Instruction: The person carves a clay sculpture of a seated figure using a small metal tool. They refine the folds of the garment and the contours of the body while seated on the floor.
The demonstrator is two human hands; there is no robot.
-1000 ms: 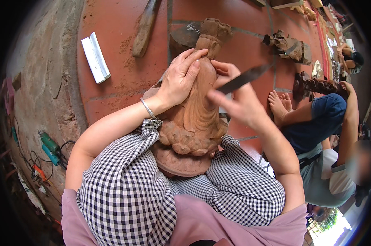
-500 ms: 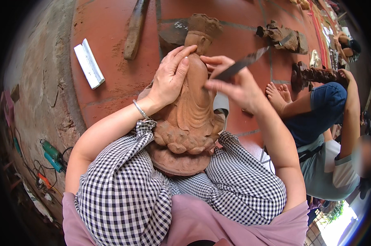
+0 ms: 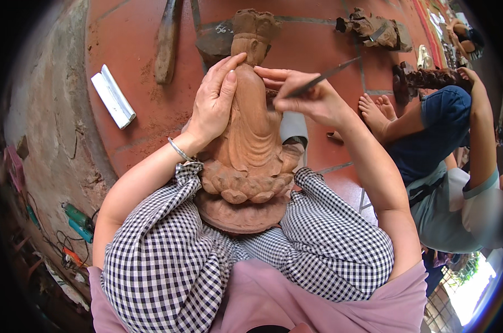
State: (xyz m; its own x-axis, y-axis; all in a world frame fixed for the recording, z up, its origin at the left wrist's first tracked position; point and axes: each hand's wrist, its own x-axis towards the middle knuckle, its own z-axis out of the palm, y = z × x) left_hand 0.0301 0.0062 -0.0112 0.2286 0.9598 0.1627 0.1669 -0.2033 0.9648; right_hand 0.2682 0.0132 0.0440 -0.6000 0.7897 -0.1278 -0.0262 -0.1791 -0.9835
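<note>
A reddish-brown carved wooden statue (image 3: pixel 252 147) of a robed seated figure on a lotus base stands between my legs, its back toward me. My left hand (image 3: pixel 214 102) lies against its left shoulder, fingers stretched out toward the neck. Pinched between the thumb and fingers of my right hand (image 3: pixel 313 101) is a thin, dark, blade-like tool (image 3: pixel 333 71), pointing up to the right. The right fingertips are at the statue's right shoulder and upper back. Whether the tool's working end touches the wood is hidden by the hand.
A wooden mallet or club (image 3: pixel 167 50) and a white angled strip (image 3: pixel 113 97) lie on the red tiles (image 3: pixel 135 66). Beyond the statue sits a dark block (image 3: pixel 214 44). Rough carved wood (image 3: pixel 379 32) lies at the far right, near a seated person (image 3: pixel 446 144). Corded power tools (image 3: pixel 79 222) lie left.
The view has shifted, so the statue and hands appear slightly further left. The tool in my right hand has turned and now shows a narrower side. My left hand keeps its place.
</note>
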